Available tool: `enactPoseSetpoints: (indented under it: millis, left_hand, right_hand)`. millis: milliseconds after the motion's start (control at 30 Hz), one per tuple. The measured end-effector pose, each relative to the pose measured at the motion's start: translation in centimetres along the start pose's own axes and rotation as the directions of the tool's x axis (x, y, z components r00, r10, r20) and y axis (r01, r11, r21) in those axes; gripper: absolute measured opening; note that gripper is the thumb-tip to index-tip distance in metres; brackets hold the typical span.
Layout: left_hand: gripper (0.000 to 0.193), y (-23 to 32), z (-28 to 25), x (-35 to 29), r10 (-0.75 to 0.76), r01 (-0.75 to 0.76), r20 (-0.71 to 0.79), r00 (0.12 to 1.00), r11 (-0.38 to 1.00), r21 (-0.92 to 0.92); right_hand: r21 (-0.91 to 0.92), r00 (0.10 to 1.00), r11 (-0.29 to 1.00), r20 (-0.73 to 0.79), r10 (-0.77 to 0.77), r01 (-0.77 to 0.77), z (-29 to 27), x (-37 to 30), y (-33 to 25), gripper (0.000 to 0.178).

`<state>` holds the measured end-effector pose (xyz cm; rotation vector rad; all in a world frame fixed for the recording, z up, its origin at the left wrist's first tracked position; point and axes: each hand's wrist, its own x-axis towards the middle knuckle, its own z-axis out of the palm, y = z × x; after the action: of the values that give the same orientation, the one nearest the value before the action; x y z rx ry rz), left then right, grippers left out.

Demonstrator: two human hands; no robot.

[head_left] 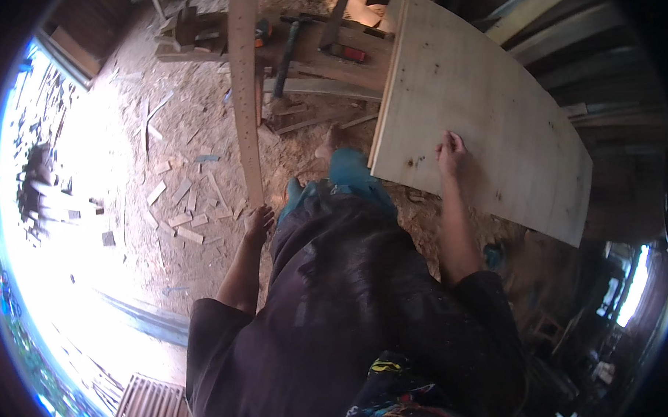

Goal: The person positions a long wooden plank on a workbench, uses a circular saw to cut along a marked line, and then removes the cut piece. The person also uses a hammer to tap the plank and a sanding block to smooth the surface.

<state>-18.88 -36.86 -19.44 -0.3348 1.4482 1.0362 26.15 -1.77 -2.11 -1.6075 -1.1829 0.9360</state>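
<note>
A long, narrow wooden strip (245, 101) with a row of small dark marks runs from the top of the view down to my left hand (259, 220). The fingers of that hand are closed at the strip's near end. To the right, a large pale plywood panel (485, 108) lies slanted, with a few dark knots on its face. Above its near part is my right hand (452, 154), fingers curled together. Whether something small sits between those fingertips I cannot make out.
Ahead is a low wooden bench (321, 51) bearing a hammer (286, 59), a square with a red handle (347, 52) and an orange-black tool (262, 33). Wood offcuts (181, 217) litter the dirt floor at left. Long boards (563, 35) lean at the far right.
</note>
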Motion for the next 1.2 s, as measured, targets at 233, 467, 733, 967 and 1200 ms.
enactPoseSetpoints:
  millis: [233,467,733,967,1200]
  left_hand:
    - [0.047,1.4,0.9,2.2,0.034,-0.033,0.137,0.990,0.999,-0.009]
    - [0.041,0.3,-3.3,1.9,0.155,-0.282,0.252,0.955,0.734,0.617]
    - [0.035,-1.0,-3.1,2.5,0.154,-0.292,0.314,0.937,0.838,0.461]
    - [0.042,-1.6,2.0,5.9,0.088,-0.386,0.457,0.885,0.687,0.615]
    - [0.046,-1.9,14.2,0.0,-0.046,-0.249,0.537,0.842,0.851,0.463]
  right_hand:
    - [0.046,0.997,0.997,-0.051,0.063,-0.061,0.9,-0.1,-1.0,0.028]
    - [-0.005,0.988,0.989,-0.021,0.150,-0.150,1.3,-2.0,-3.8,0.028]
    - [0.161,0.976,0.984,0.212,0.045,-0.080,0.0,-1.0,-0.4,0.021]
    - [-0.094,0.955,0.966,0.199,-0.220,0.242,0.0,-1.8,1.0,0.022]
    - [-0.028,0.913,0.989,0.391,-0.121,0.143,-4.7,-11.0,-2.9,0.023]
